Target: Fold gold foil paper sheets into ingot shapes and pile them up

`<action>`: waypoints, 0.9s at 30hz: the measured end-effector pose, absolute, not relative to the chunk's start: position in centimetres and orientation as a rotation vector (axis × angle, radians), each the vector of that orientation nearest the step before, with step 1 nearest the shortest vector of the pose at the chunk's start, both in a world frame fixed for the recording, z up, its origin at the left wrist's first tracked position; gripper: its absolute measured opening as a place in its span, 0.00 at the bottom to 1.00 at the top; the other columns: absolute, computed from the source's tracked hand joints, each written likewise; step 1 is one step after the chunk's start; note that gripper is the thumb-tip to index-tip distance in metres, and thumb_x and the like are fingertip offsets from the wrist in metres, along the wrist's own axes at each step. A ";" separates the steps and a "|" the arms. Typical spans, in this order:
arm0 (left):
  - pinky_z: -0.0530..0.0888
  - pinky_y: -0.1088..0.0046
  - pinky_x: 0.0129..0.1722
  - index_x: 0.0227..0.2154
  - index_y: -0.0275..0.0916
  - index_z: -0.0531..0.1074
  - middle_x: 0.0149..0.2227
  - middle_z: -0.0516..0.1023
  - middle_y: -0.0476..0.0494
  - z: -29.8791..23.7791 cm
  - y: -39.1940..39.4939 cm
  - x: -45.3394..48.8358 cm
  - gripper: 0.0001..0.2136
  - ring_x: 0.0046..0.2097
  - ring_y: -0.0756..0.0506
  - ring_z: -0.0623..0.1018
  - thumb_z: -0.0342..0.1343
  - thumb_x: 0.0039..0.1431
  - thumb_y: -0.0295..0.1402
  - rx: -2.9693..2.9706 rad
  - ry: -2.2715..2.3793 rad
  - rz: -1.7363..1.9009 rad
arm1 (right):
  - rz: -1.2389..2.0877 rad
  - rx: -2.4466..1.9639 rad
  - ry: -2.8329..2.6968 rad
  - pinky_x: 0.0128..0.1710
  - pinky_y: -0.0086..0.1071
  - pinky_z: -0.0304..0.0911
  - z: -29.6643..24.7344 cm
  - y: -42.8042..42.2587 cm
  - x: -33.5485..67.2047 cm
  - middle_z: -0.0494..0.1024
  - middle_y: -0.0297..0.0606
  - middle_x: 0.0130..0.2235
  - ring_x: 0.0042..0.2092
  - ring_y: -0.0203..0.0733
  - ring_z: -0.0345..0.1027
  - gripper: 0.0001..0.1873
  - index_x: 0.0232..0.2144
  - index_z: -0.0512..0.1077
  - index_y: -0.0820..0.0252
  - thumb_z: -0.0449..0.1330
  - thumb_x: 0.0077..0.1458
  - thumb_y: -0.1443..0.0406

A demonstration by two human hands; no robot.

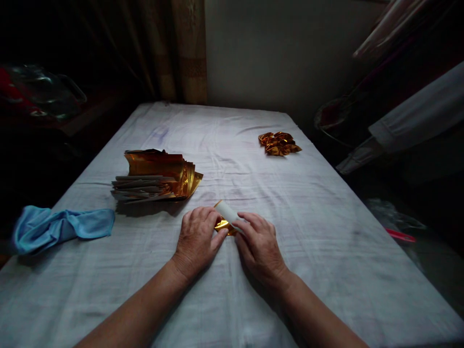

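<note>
Between my hands, low over the white cloth, is a sheet of gold foil paper [227,212], partly rolled or folded so its pale back shows above and its shiny gold face below. My left hand [197,235] pinches its left side, thumb and fingers closed on it. On the right side my right hand [259,244] grips the same paper with bent fingers, which hide part of it. A thick stack of gold foil paper [155,166], curled over, lies beyond my left hand. Several folded gold paper pieces [279,143] rest together at the far right.
The table [311,222] is covered by a wrinkled white cloth. A blue cloth [63,228] lies at its left edge. Curtains [177,53] and a wall stand behind. White fabric [416,108] hangs at the right, and a pink object [400,235] sits below the table's right edge.
</note>
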State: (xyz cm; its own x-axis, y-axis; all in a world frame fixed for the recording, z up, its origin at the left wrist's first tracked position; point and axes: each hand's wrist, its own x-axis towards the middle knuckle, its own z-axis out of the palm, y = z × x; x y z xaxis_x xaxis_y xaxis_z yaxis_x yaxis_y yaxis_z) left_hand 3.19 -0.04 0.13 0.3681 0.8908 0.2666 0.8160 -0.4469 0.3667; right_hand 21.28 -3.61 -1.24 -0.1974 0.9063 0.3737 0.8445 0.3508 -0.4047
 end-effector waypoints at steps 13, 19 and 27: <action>0.64 0.59 0.54 0.41 0.42 0.70 0.49 0.77 0.43 0.1 -0.1 2.5 0.07 0.54 0.40 0.71 0.60 0.60 0.33 2.423 1.488 0.652 | 0.099 -1.706 -2.410 0.63 0.55 0.48 -0.8 -4.6 21.4 0.59 0.45 0.69 0.69 0.59 0.48 0.29 0.65 0.60 0.40 0.58 0.63 0.54; 0.64 0.58 0.54 0.41 0.42 0.71 0.49 0.77 0.44 0.3 -0.1 2.5 0.09 0.54 0.39 0.71 0.61 0.59 0.32 2.400 1.476 0.658 | 0.052 -1.662 -2.377 0.61 0.58 0.51 -0.7 -5.4 22.4 0.62 0.48 0.67 0.68 0.61 0.50 0.27 0.61 0.67 0.44 0.60 0.61 0.53; 0.63 0.58 0.54 0.40 0.42 0.71 0.50 0.77 0.45 0.3 0.0 2.5 0.08 0.54 0.40 0.71 0.61 0.59 0.30 2.374 1.456 0.635 | 0.035 -1.671 -2.383 0.62 0.58 0.52 -0.8 -6.8 23.6 0.63 0.48 0.66 0.68 0.62 0.51 0.27 0.60 0.69 0.44 0.62 0.60 0.54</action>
State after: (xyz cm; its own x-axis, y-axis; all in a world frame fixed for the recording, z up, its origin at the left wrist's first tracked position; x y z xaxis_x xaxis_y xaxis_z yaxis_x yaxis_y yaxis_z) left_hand 2.48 -0.04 0.32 0.3940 0.8928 0.2183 0.7675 -0.4503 0.4562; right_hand 23.56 -6.82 -0.80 -0.3231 0.9302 0.1740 0.9248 0.3494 -0.1508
